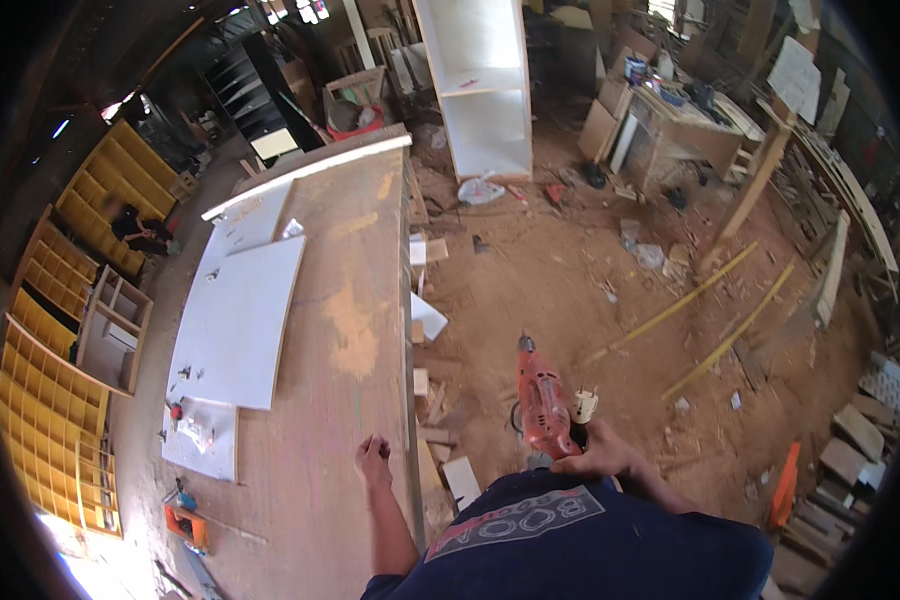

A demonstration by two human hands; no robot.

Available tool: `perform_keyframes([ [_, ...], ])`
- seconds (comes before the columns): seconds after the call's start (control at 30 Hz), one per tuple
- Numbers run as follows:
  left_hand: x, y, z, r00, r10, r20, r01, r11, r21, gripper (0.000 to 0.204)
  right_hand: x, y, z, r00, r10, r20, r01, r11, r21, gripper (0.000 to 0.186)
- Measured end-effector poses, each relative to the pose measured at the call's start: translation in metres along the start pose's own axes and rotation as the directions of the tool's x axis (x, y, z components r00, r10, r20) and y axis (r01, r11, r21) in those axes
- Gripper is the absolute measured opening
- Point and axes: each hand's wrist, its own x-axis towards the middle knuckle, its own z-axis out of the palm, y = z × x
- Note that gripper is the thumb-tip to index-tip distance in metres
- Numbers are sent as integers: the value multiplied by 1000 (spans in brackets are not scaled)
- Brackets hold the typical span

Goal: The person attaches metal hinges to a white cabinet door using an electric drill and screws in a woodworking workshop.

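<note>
My right hand (602, 452) is wrapped round the rear of a red power drill (543, 400), whose chuck points away from me over the floor. Beside the drill's back end, close to my fingers, shows a pale plug (585, 404). My left hand (373, 462) is above the near right part of the wooden worktable (320, 440), its fingers curled together; a small dark spot shows at the fingertips, too small to name. Left of that hand, white panels (235, 320) lie on the table, with small metal pieces and a clear plastic bag (195, 432) on them.
An orange toolbox (187, 528) is at the table's near left. White shelving (485, 110) stands beyond the table. Wood offcuts (440, 400) and yellow strips (725, 335) litter the floor. A person (140, 230) sits at far left near yellow cabinets (100, 185).
</note>
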Motion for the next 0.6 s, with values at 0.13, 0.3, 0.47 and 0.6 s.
perform_keyframes([
  [0.13, 54, -3, 64, 991, 36, -131, -33, 999, 30, 18, 110, -19, -71, 987, 126, 100, -130, 991, 36, 87],
  [0.3, 104, 12, 100, 968, 33, -249, 32, 967, 255, 18, 246, -36, -129, 979, -30, 204, 38, 999, -32, 100],
  [0.47, 187, 31, 179, 949, 92, -301, 9, 948, 319, 22, 343, -56, -175, 967, 43, 253, -55, 998, 42, 99],
  [0.6, 298, 56, 248, 941, 240, -237, -58, 807, 587, 25, 419, -61, -206, 985, 14, 174, -2, 998, -68, 98],
])
